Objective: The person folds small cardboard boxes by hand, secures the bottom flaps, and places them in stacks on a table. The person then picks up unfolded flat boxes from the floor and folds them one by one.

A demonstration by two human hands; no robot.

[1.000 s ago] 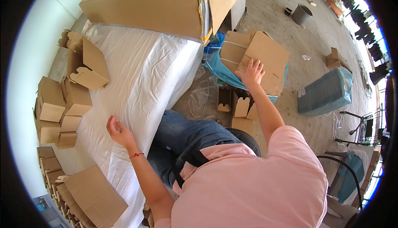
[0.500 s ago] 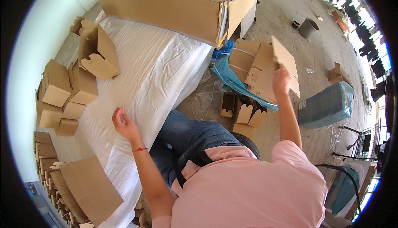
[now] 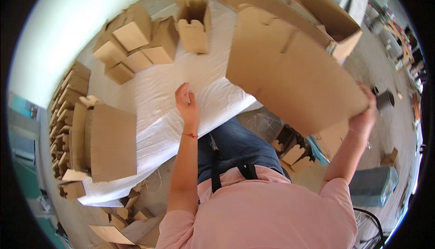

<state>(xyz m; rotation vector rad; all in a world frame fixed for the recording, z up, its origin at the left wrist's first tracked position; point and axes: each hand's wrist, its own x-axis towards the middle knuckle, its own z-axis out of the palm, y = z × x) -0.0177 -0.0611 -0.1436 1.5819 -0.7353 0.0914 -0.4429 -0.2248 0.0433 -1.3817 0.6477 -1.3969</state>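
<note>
My right hand (image 3: 362, 117) grips the lower right corner of a large flat cardboard blank (image 3: 290, 72) and holds it up in the air over the right end of the white-covered table (image 3: 154, 95). My left hand (image 3: 187, 104) rests open on the white cover near the table's front edge, fingers apart and holding nothing. The blank hides part of the big open carton behind it.
Folded small cardboard boxes (image 3: 136, 45) cluster at the table's far left. A stack of flat blanks (image 3: 108, 140) lies at the near left. A big open carton (image 3: 299, 9) stands at the back right. More cardboard pieces (image 3: 294, 154) lie on the floor beside a grey crate (image 3: 376, 185).
My right hand has lifted the flat cardboard blank from the floor pile up and over toward the table. My left hand has stayed on the white cover.
</note>
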